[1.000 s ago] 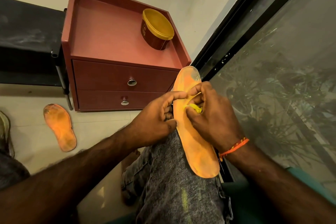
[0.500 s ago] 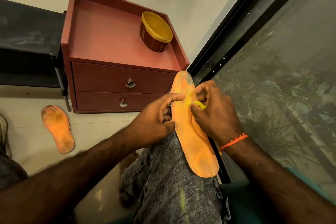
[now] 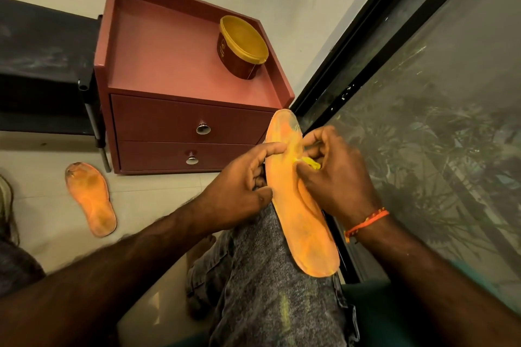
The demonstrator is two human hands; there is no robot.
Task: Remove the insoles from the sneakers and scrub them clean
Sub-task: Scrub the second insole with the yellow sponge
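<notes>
An orange insole (image 3: 298, 214) lies lengthwise on my knee, toe end pointing away from me. My left hand (image 3: 239, 189) grips its left edge, with the index finger stretched over the top and the thumb under the side. My right hand (image 3: 335, 177) pinches a small yellow scrubbing piece (image 3: 311, 162) against the insole's right edge near the middle. A second orange insole (image 3: 91, 200), dirty at the toe, lies flat on the floor to the left.
A maroon two-drawer cabinet (image 3: 158, 121) stands ahead, with a yellow-lidded tub (image 3: 242, 46) on its top. A dark-framed glass window (image 3: 423, 121) runs along the right. A black rack (image 3: 42, 65) stands at the left, and part of a sneaker (image 3: 5, 205) shows at the far left edge.
My right hand with the yellow piece has slid from the middle of the insole toward its right edge. The left hand keeps its hold.
</notes>
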